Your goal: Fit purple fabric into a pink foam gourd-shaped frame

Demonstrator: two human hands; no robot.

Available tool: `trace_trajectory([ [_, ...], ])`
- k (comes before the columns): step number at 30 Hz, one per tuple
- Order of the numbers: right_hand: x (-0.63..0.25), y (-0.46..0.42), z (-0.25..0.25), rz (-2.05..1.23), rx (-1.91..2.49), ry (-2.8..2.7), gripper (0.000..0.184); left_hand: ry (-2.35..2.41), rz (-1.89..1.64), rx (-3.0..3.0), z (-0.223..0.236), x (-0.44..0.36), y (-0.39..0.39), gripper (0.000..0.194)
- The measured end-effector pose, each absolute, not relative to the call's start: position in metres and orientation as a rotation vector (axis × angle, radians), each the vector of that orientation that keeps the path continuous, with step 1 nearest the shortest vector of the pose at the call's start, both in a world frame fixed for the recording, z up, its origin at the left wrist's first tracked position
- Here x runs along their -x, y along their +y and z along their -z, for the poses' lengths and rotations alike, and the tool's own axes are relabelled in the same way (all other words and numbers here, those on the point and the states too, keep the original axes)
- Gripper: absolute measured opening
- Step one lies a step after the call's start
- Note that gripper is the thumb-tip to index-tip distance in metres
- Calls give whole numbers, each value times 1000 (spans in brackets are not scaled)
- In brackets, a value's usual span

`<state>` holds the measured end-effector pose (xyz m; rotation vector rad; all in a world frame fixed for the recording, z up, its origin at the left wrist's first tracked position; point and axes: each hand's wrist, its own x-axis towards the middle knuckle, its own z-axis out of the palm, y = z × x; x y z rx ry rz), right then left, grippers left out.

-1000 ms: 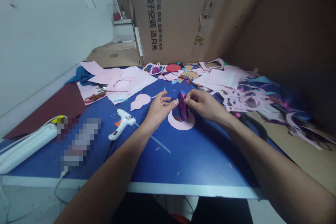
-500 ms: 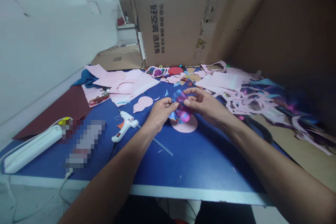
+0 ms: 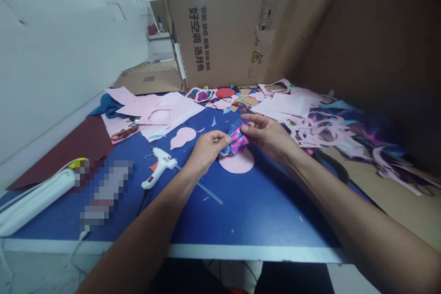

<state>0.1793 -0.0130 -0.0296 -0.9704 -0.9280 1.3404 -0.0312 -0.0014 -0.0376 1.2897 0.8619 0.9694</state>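
From the head camera, the left hand (image 3: 206,150) and the right hand (image 3: 267,137) both pinch a crumpled pink-and-blue printed sheet (image 3: 236,142) between thumb and fingers, each grip nearly closed on it, just over a pink paper disc (image 3: 237,163) on the blue table (image 3: 241,211) (a white hot glue gun (image 3: 158,173) lies to the left).

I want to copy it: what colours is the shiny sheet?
The shiny sheet is swirly pink, purple and blue, best seen in the head view.
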Motion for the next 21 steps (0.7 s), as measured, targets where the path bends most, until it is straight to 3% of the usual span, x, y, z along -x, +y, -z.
trace_trajectory([
  [6,-182,-13,30,-1308,965,-930,50,847,-933,-1301,39,31,-1,29],
  [13,-177,-15,29,-1276,935,-960,55,828,-906,-1247,38,29,-4,48],
  [21,-177,-21,18,-1268,911,-1076,57,736,-875,-1216,31,30,-8,51],
])
